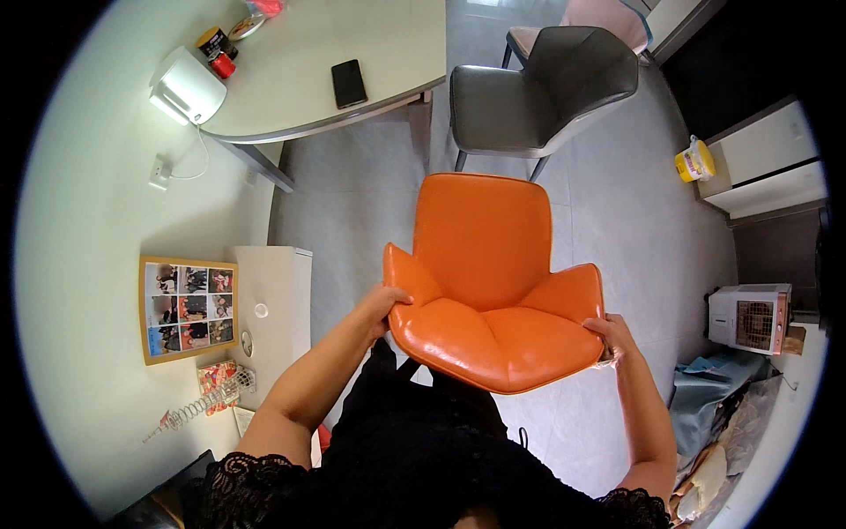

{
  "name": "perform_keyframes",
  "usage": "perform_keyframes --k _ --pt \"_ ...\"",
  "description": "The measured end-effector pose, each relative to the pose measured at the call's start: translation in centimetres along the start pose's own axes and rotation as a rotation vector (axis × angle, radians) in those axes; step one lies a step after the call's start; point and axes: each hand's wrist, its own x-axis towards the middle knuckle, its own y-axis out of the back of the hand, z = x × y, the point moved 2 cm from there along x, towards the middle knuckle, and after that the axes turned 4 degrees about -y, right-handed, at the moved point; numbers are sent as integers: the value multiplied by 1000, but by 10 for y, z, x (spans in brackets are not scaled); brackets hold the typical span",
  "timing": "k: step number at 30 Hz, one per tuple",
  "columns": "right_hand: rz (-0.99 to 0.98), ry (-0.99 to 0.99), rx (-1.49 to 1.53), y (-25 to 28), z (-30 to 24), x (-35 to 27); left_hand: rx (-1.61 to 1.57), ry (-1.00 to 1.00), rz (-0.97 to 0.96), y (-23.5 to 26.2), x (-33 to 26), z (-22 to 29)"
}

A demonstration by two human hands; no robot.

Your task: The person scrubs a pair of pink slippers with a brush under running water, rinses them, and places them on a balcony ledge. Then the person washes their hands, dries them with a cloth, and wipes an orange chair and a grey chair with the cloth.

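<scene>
An orange leather-look chair [485, 242] is right in front of me, its backrest on the far side and its cushioned seat toward my body. My left hand [384, 306] grips the chair's left side edge below the armrest, the thumb on top. On the other side, my right hand [614, 336] is closed round the right edge of the seat, with the fingers partly hidden beneath it. The chair's legs and underside are out of sight, so I cannot tell whether it touches the floor.
A dark grey chair [502, 106] stands beyond the orange one, beside a table [282, 79] bearing a phone [349, 83] and a white appliance [188, 85]. A white cabinet [282, 304] is at left. A heater-like unit [749, 317] and a yellow bucket [695, 160] are at right.
</scene>
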Motion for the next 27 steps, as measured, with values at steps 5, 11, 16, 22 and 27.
perform_keyframes --k 5,11,16,22,27 --pt "-82 8 -19 -65 5 2 14 -74 41 71 -39 6" --pt "-206 2 -18 -141 26 20 10 -111 141 132 -80 27" --pt "-287 19 48 -178 41 30 65 -145 220 159 -97 33" --pt "-264 109 -125 -186 57 40 47 -160 270 178 -96 12" --pt "-305 124 -149 -185 75 42 97 -131 448 178 -100 2"
